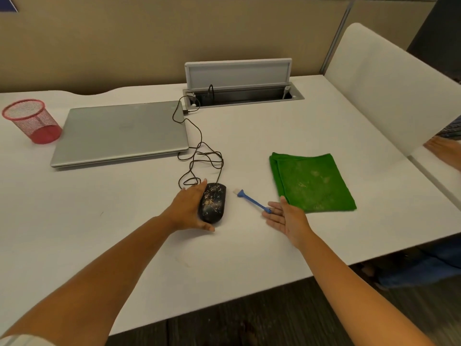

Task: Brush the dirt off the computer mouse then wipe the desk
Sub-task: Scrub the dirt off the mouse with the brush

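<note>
Mouse (212, 203) is black, speckled all over with tan dirt, sitting mid-desk (124, 233) with its cord (197, 151) looping back toward the closed silver laptop (119, 133). Left hand (189, 208) cups its left side, fingers curled around the front and thumb at the back end. Right hand (287, 218) lies flat, fingers spread loose, tips just touching the handle end of a little blue brush (252, 199). Folded green cloth (311, 182) is just right of that, and a red mesh cup (32, 121) sits far left.
</note>
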The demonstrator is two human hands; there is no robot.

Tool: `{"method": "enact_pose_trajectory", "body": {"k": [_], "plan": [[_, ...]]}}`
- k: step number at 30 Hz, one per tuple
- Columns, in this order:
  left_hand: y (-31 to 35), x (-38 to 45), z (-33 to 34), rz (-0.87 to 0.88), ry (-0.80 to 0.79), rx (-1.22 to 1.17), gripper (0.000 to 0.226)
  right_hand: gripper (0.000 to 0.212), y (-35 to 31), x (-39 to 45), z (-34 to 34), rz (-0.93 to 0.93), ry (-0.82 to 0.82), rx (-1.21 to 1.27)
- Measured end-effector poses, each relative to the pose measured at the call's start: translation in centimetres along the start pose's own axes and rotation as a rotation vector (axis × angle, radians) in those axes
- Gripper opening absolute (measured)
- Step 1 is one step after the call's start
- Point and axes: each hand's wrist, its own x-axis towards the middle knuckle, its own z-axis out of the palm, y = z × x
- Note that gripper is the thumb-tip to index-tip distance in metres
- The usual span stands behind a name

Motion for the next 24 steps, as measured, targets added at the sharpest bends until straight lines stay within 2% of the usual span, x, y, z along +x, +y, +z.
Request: {"method": "enact_pose_trajectory", "body": {"k": [13,17,24], "plan": [[-0.3,0.6,0.7,-0.01,0.021,0.032,0.147,0.029,0.0,0.0,0.2,0.001,0.026,0.052],[-0.1,0.1,0.9,0.003,0.075,0.024,0.136,0.03,-0.1,-0.2,0.3,0.002,0.029,0.058],[0.5,-1.5,1.4,0.056,0.161,-0.028,0.135,0.022,-0.4,-0.4,0.1,-0.024,0.052,0.053]]}}
